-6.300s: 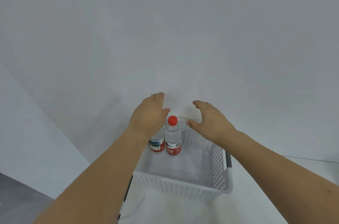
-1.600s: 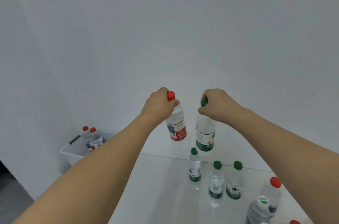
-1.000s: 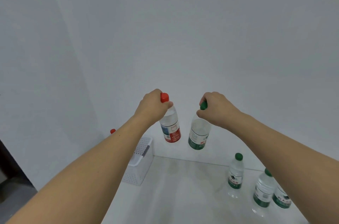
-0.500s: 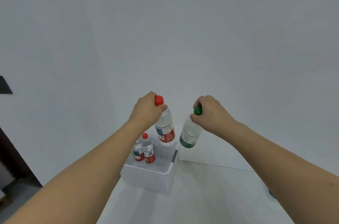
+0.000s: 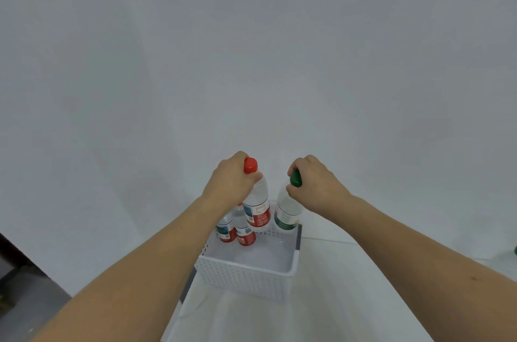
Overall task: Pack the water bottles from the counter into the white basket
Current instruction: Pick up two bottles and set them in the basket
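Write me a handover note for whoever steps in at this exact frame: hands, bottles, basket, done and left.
Left hand grips the red-capped clear plastic water bottle by its neck, held above the white perforated plastic basket.
Right hand grips the green-capped clear plastic water bottle by its cap, over the basket's far right corner.
Done: two red-labelled bottles stand in the basket's far left corner.
Left: lower and release both held bottles.
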{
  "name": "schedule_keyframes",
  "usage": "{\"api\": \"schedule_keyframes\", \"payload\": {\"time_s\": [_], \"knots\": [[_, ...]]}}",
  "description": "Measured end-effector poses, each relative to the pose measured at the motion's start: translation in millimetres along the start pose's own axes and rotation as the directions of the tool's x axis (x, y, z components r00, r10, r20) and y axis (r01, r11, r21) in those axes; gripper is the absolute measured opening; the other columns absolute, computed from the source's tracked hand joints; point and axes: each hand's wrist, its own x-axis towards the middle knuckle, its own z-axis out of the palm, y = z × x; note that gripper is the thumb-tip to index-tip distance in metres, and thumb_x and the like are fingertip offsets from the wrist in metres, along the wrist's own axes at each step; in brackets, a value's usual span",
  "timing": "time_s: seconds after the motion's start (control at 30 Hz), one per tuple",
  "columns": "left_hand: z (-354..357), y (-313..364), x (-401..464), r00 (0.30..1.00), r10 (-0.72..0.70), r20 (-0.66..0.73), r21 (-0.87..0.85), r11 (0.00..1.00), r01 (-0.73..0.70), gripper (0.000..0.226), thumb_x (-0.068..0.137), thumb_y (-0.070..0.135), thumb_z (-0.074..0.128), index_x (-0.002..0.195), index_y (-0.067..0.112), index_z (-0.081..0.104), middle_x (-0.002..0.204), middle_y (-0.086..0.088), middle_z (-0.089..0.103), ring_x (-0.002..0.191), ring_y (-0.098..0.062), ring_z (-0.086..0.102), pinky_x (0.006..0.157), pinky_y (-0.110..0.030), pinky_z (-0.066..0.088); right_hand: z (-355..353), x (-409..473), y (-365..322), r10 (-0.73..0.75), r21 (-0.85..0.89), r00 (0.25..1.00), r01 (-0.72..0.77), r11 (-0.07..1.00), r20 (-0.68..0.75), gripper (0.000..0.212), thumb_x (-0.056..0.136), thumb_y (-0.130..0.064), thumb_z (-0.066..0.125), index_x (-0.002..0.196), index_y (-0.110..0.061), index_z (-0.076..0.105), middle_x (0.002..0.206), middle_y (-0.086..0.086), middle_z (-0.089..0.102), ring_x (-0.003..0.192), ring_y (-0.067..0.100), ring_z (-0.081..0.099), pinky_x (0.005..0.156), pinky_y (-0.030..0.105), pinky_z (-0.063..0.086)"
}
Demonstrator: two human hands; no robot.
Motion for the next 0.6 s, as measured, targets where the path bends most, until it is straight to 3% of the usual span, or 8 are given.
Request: {"api": "schedule_keyframes", "payload": {"time_s": [0.3, 0.6], "knots": [[68.8, -90.7, 41.2, 0.987, -0.02, 0.162, -0.055, 0.998, 0.029, 0.022, 0.087, 0.041, 0.062, 0.101, 0.026, 0.054, 0.09, 0.006, 0.063, 0.08, -0.013, 0.06, 0.071, -0.033, 0.053, 92.7, 44.0, 28.1, 0.1, -0.06, 0.993, -0.096, 0.994, 0.068, 0.019, 0.085, -0.02, 0.058, 0.104, -0.018, 0.054, 0.108, 0.0, 0.046, 0.086, 0.023, 0.055, 0.074, 0.031, 0.049], [123.9, -125.2, 52.6, 0.973, 0.054, 0.225, -0.035, 0.998, -0.047, 0.018, 0.087, 0.037, 0.064, 0.094, 0.025, 0.053, 0.076, 0.008, 0.06, 0.069, -0.01, 0.057, 0.055, -0.021, 0.038, 138.8, 58.8, 62.2, 0.172, -0.102, 0.98, -0.162, 0.981, 0.098, 0.018, 0.087, -0.018, 0.055, 0.105, -0.015, 0.054, 0.109, 0.002, 0.047, 0.084, 0.026, 0.057, 0.074, 0.034, 0.05]]}}
